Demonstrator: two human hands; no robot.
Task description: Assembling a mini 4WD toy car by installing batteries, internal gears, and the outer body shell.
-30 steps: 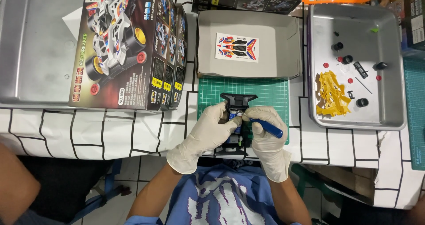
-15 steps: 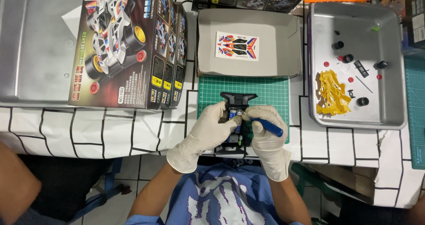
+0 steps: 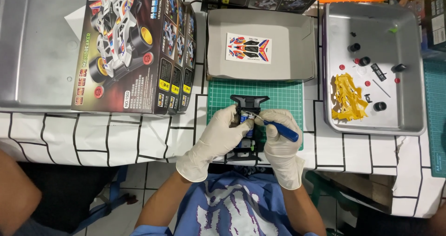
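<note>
The black plastic model-car chassis (image 3: 248,124) is gripped along its side by the white-gloved left hand (image 3: 222,135), fingers curled shut around it, wrist angled inward from the lower left. A blue-handled screwdriver (image 3: 278,128) is pinched in the closed white-gloved right hand (image 3: 278,136), its tip laid onto the chassis top. The chassis is held over a green cutting mat (image 3: 278,94). Beyond the mat an open grey cardboard tray (image 3: 213,45) with a sticker sheet (image 3: 248,48) is seen; to the right, a metal tray (image 3: 413,120) carrying a yellow plastic parts sprue (image 3: 348,96).

Left hand (image 3: 222,136) steadies black chassis (image 3: 249,102); right hand (image 3: 277,136) holds blue screwdriver (image 3: 282,130).
</note>
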